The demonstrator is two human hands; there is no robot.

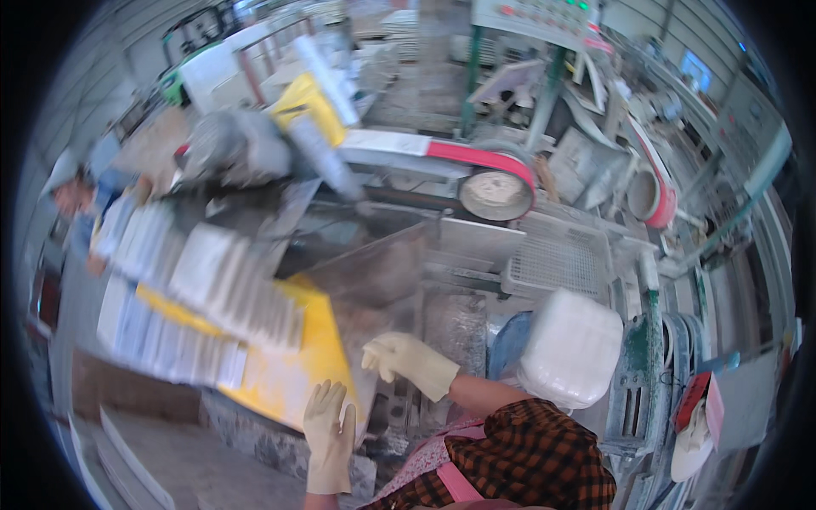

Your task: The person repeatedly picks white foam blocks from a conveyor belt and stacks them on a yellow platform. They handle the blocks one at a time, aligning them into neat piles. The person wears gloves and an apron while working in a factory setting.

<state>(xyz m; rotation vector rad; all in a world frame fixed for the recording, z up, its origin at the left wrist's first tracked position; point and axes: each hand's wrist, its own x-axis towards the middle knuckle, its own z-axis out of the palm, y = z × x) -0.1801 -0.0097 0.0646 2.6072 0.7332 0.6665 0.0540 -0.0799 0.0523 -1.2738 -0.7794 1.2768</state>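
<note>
Both my hands wear cream rubber gloves. My left hand [329, 429] is raised at the near edge of a yellow board [293, 378], its fingers stretched out and nothing in it. To its right and a little farther off, my right hand [412, 361] reaches leftward past the board's right edge. Its fingers are loosely bent and apart, with no object visible between them. On the board, left of my hands, white flat slabs [229, 276] stand on edge in a row. A second row of slabs [166, 331] lies nearer on the left. Motion blurs both rows.
A white plastic-wrapped block [571, 348] stands by my right elbow. Beyond it are a pale plastic crate [557, 259] and a pulley [495, 194] with a red-and-white belt. Another person [81, 200] in a light cap is at the far left. A control panel [535, 19] stands at the back.
</note>
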